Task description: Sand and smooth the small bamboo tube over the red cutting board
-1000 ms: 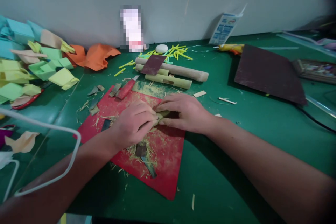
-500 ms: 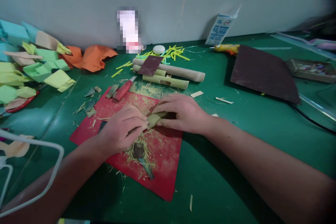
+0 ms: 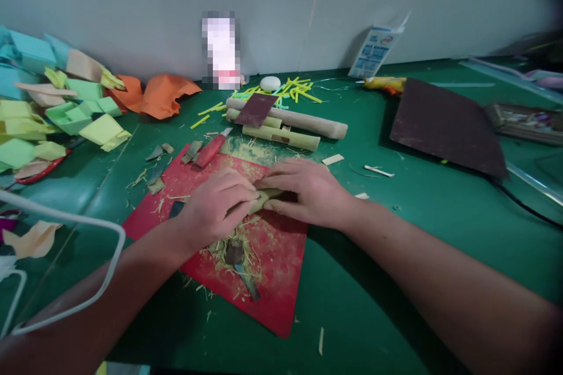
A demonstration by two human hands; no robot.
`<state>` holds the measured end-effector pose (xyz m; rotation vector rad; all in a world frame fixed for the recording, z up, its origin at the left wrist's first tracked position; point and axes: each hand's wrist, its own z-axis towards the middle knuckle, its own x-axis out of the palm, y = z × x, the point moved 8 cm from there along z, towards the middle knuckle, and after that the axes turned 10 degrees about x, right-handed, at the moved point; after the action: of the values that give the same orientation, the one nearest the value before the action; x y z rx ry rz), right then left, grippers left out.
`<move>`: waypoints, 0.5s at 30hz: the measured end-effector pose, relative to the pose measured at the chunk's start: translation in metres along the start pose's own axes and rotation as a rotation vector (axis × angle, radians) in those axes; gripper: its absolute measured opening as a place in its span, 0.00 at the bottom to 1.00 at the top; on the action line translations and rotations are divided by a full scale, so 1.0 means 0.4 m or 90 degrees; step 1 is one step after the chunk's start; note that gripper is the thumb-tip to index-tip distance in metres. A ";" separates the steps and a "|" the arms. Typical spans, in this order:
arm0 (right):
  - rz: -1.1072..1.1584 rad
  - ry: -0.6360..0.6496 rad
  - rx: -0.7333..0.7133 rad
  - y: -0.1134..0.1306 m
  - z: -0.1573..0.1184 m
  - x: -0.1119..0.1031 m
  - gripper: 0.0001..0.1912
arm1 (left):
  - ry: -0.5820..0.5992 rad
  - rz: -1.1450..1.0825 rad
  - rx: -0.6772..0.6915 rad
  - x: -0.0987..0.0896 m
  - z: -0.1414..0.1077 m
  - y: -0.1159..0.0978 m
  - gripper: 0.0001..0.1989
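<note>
A short piece of pale green bamboo (image 3: 260, 201) lies low over the red mat (image 3: 281, 269). My right hand (image 3: 305, 190) grips it from the right, fingers above and thumb below. My left hand (image 3: 220, 202) is closed, its fingertips pressed together on the bamboo's left end; whether a thin sheet is pinched in them is hidden. Fine dust and shavings (image 3: 253, 258) cover the mat, along with a dark scrap (image 3: 234, 251). Beyond my left hand rests a red-handled knife (image 3: 211, 149), blade pointing away.
Bamboo tubes (image 3: 303, 117) lie behind the mat, a brown sheet of sandpaper (image 3: 255, 109) on them. Folded paper pieces (image 3: 83, 91) crowd the left. On the right are a dark board (image 3: 448, 129) and a yellow glue gun (image 3: 385, 83). A white wire frame (image 3: 118, 246) stands over my left forearm.
My left hand has slid a little to the right along the bamboo, closer to my right hand. My right hand keeps its grip. The whole view has shifted slightly.
</note>
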<state>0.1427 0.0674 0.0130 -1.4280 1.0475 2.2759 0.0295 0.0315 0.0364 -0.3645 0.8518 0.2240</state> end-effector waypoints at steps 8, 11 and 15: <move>-0.052 -0.030 -0.001 0.020 -0.014 0.001 0.12 | 0.000 0.039 0.015 -0.013 -0.007 -0.013 0.04; -0.034 -0.006 -0.021 0.020 -0.017 -0.001 0.14 | 0.003 0.034 0.014 -0.028 -0.018 -0.015 0.04; -0.020 0.001 -0.023 0.022 -0.020 -0.008 0.13 | 0.023 0.014 0.024 -0.034 -0.032 -0.021 0.05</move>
<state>0.1446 0.0562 0.0177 -1.4499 0.9816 2.2828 0.0147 0.0179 0.0410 -0.3241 0.8956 0.2220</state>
